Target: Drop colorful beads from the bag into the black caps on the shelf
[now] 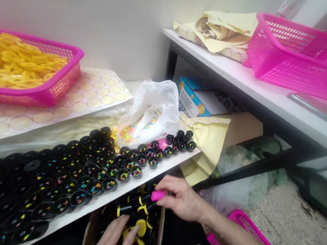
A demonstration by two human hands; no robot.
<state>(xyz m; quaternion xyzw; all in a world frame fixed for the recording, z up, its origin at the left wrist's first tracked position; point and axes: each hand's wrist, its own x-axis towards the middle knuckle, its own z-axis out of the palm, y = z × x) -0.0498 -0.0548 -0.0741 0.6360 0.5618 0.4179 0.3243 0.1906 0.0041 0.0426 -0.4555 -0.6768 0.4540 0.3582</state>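
My right hand (183, 200) pinches a small bright pink cylinder (157, 196) between thumb and fingers, above the right side of a cardboard box (161, 227). In that box lie several black cylindrical pieces with yellow rings and yellow discs (141, 227). Low over the box's near left side is my left hand (115, 238), thumb and fingers apart, close to the black and yellow pieces and holding nothing that I can see. Just beyond, rows of black round cups (95, 187) with coloured beads inside stand on a white board (136, 183).
A white plastic bag (157, 100) with coloured beads sits behind the cups. Left is a pink basket (68, 70) of yellow rings (19, 59). Another pink basket (290, 64) stands on the white shelf (217, 66) at right, above a blue box (191, 98).
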